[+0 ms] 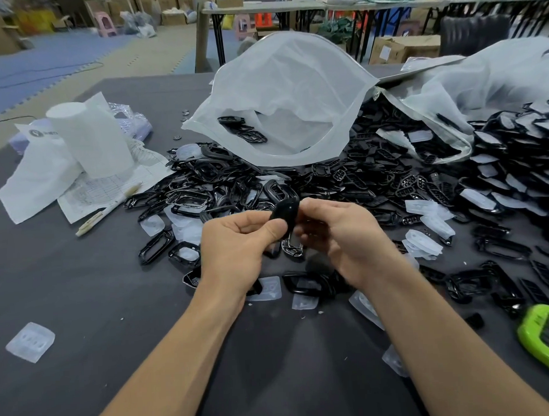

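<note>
Pinching shell (284, 212) with left hand (237, 246), thumb against curled fingers; curling right hand (345, 236) fingers round its other side. Holding it in the air, just over the near edge of pile (210, 182) on table (83, 292). Judging work as barely begun: leaving hundreds of black frames and clear pads (426, 213) loose. Storing only a few black pieces in open white bag (293, 82) behind pile. Spilling stacked parts from second bag (486, 76) at right.
</note>
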A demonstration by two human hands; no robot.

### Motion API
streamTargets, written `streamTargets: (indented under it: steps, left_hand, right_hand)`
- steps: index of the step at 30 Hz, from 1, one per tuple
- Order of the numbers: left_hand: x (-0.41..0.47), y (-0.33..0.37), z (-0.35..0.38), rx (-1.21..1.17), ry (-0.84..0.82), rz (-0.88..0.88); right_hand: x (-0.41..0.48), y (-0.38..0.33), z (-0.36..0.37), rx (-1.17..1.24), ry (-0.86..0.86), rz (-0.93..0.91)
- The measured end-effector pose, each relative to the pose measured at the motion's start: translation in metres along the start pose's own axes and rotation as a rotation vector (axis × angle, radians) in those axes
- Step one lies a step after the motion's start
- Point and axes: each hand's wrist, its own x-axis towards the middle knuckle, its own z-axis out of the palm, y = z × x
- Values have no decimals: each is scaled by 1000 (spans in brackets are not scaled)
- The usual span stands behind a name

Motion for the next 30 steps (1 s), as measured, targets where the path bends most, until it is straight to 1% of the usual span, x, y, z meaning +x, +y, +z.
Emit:
streamTargets:
  steps: [1,2,4,6,7,8,9,10,11,13,14,16,18,19,22,24,25,26,28,30]
  left_hand:
    - [0,-3,-2,159,80,80]
    - [-1,-3,-3,344,162,179]
    - [-7,-4,-3,621,272,443]
    - [-8,-10,-1,731,277,731]
    - [-8,-11,-1,745,250,825]
    - [-8,-12,-1,756,215,876]
    - [-7,-12,-1,757,184,881]
    - [-7,-10,-2,742,151,832]
    - [-8,-6,-3,698,111,724]
    - [-11,2,-1,552,26,428]
    - [-11,4,0,486,-6,313]
    - [-7,5,-2,409,-87,200]
    - [-1,5,-5,418,-151,134]
    - [1,4,-7,451,-148,116]
    - [4,1,-11,558,-67,139]
    - [4,-1,-11,521,-42,140]
    - [5,-3,-11,476,-27,122]
    - [5,-4,-10,442,-9,99]
    - [5,-6,-8,390,6,68]
    - [4,-6,-4,269,-27,16]
  right_hand:
    - [0,1,2,-86,62,-41]
    - [0,2,5,-133,82,-55]
    - [-2,4,10,-133,61,-43]
    - [-2,6,11,-156,71,-79]
    - [-1,7,12,-185,88,-106]
    - [-1,7,11,-212,99,-126]
    - [-1,7,10,-228,109,-141]
    - [-1,6,8,-241,120,-154]
    - [-1,6,5,-263,131,-174]
    - [0,3,-1,-375,121,-242]
    - [0,2,-3,-455,87,-282]
    - [-1,1,-7,-594,22,-357]
    - [-1,2,-8,-714,16,-410]
    - [-2,2,-6,-770,26,-426]
    - [-7,-5,-6,-863,108,-465]
    - [-8,-22,-19,-962,204,-478]
    - [-9,-32,-29,-1052,243,-446]
    - [-11,-43,-40,-1155,266,-376]
    - [-16,-55,-61,-1317,282,-189]
    - [-21,-55,-72,-1368,279,-46]
